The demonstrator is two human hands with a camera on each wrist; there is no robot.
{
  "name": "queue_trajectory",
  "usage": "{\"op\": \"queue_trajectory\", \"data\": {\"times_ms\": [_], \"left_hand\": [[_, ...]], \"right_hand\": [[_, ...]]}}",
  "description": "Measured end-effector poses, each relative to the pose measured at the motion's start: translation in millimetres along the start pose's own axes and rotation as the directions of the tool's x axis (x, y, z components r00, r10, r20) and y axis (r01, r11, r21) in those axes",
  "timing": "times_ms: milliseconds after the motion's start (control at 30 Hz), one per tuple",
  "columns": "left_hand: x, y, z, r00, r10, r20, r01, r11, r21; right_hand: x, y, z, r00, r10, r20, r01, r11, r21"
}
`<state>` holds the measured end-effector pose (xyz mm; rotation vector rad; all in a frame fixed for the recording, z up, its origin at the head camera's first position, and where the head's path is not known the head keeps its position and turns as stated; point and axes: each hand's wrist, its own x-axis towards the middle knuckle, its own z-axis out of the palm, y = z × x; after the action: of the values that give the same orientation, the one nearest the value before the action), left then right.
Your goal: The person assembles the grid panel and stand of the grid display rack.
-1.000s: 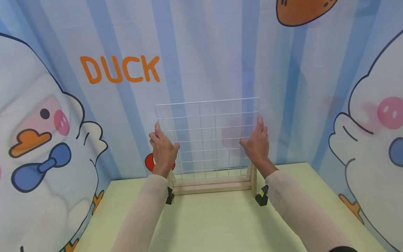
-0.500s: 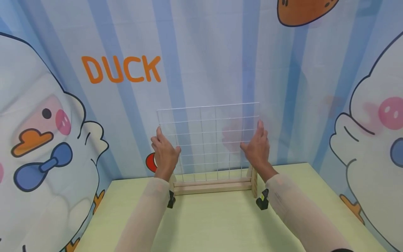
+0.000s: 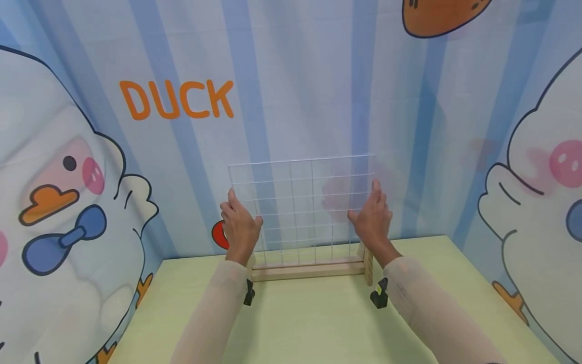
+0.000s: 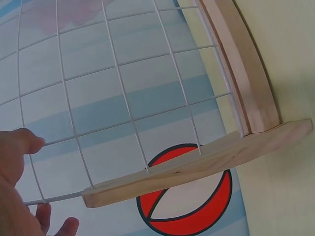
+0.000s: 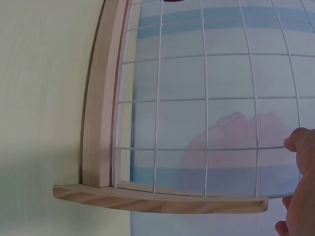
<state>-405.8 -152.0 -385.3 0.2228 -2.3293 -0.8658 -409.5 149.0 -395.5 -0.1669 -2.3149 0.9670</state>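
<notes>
A white wire grid panel (image 3: 301,160) stands upright over a pale wooden stand (image 3: 309,272). My left hand (image 3: 241,230) holds its left edge, thumb in front and other fingers at the outer side. On the opposite edge my right hand (image 3: 374,218) grips the panel the same way. In the left wrist view, the lower end of the grid sits right at the stand's front bar (image 4: 253,93) and alongside a side piece (image 4: 162,179). The right wrist view shows the grid's lower wire close along the bar (image 5: 98,108), with the other side piece (image 5: 162,202) beside the panel's edge.
The stand rests on a pale yellow table (image 3: 309,323) near its back edge. A blue striped cloth (image 3: 304,76) with printed ducks hangs behind and at both sides. Black wrist-worn devices, one of them the right one (image 3: 379,294), hang under the sleeves.
The grid panel has moved steadily down along the stand, both hands lowering with it and keeping their hold. The stand stays in place.
</notes>
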Motion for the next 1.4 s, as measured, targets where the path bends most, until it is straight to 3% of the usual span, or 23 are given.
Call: {"op": "queue_trajectory", "data": {"times_ms": [600, 767, 933, 1033, 1233, 1400], "left_hand": [[-5.4, -7.4, 2.1, 1.000, -0.009, 0.020, 0.009, 1.000, 0.006], [-2.7, -17.4, -2.7, 0.994, 0.041, 0.100, -0.042, 0.999, 0.007], [0.6, -31.3, -18.1, 0.968, 0.150, 0.203, -0.148, 0.989, -0.025], [3.4, -36.9, -25.5, 0.960, 0.155, 0.234, -0.153, 0.988, -0.026], [10.5, -49.2, -35.9, 0.952, 0.139, 0.274, -0.158, 0.986, 0.047], [13.6, -61.8, -43.4, 0.932, 0.112, 0.343, -0.176, 0.971, 0.161]], "right_hand": [[-7.0, 9.8, 8.9, 1.000, 0.012, 0.014, -0.012, 1.000, 0.017], [-4.6, 17.1, 0.8, 0.997, -0.040, 0.066, 0.041, 0.999, -0.001], [2.3, 30.5, -12.7, 0.979, -0.166, 0.122, 0.171, 0.985, -0.031], [7.4, 40.8, -21.1, 0.968, -0.198, 0.151, 0.206, 0.978, -0.037], [16.4, 58.8, -41.5, 0.962, -0.135, 0.239, 0.162, 0.982, -0.098], [22.5, 74.0, -52.0, 0.924, -0.044, 0.380, 0.139, 0.964, -0.228]]}}
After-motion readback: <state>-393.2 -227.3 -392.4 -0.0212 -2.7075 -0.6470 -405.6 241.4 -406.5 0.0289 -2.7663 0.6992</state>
